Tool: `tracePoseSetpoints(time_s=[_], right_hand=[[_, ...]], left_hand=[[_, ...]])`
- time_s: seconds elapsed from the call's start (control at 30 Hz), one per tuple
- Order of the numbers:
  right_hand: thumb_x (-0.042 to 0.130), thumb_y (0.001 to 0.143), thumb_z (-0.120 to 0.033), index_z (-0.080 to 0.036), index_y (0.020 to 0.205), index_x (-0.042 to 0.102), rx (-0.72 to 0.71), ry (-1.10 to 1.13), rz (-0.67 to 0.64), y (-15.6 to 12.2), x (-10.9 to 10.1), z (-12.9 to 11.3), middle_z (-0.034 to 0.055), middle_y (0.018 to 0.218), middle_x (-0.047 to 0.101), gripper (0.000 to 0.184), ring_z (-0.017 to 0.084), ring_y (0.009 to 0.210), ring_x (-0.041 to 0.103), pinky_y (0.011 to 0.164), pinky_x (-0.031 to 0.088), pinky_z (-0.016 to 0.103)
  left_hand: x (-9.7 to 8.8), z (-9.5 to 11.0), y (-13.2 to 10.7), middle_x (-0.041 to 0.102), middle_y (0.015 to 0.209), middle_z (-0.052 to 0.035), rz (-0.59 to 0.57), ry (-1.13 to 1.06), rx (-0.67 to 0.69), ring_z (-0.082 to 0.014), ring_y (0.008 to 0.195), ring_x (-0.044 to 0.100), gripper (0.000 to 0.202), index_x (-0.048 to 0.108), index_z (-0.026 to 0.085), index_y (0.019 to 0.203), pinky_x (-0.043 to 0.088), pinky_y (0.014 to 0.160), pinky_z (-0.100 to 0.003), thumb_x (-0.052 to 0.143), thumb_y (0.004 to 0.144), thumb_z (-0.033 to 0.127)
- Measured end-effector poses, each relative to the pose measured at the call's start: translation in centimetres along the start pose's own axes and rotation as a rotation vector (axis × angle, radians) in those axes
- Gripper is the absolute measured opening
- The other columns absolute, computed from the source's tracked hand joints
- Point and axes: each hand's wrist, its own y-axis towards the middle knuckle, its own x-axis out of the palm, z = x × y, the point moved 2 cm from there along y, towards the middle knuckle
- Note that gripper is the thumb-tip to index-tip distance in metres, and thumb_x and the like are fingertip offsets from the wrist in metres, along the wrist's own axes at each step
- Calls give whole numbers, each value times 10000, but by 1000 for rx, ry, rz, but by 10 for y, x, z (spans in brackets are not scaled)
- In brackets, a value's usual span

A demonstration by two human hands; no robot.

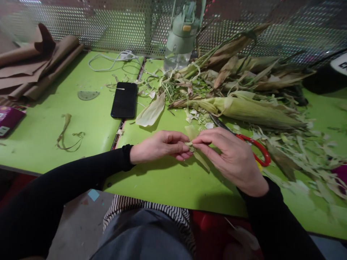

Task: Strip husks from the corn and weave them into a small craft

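Observation:
My left hand (pixel 162 146) and my right hand (pixel 230 157) meet over the green table (pixel 168 180), both pinched on a small pale strip of corn husk (pixel 193 134) held between their fingertips. A loose end of the strip hangs down below my right fingers. Just behind my right hand lie scissors with red handles (pixel 257 146). An unhusked corn cob (pixel 252 110) lies beyond them, in front of a heap of dry husks and leaves (pixel 238 68).
A black phone (pixel 124 100) lies left of centre, with a white cable (pixel 111 59) behind it. Brown paper (pixel 35 65) is stacked at the far left. A green water bottle (pixel 181 36) stands against the perforated back panel. Husk scraps (pixel 306 159) litter the right side.

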Motion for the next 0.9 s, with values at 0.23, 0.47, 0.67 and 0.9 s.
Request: tracePoseSetpoints(time_s=[0.23,0.47,0.67,0.9], right_hand=[[490,997,-218,-207,914,617,-78,51,-153,3,-5,4,63,870,669,152,211,805,653,735,539,353],[498,991,-195,-218,991,667,-121,57,-178,-2,-7,5,60,885,657,171,204,829,649,731,537,334],[527,977,-191,-217,959,664,-86,44,-145,-1,-3,-1,55,868,677,140,203,810,657,713,541,337],[596,956,-188,-218,991,693,-10,13,18,-2,1,-5,68,978,715,107,205,881,693,781,573,355]], left_hand=[[0,-3,1,710,863,-48,-38,30,12,-104,789,667,167,652,96,982,536,812,-286,719,873,204],[3,-4,0,701,825,-35,-30,48,44,-89,734,652,189,650,93,957,534,784,-263,747,849,214],[4,-7,1,681,779,-12,-37,45,65,-84,717,639,179,634,110,903,522,793,-270,754,846,229],[-2,-8,5,660,814,-11,12,29,144,-85,737,622,227,592,118,880,514,744,-257,752,850,276]])
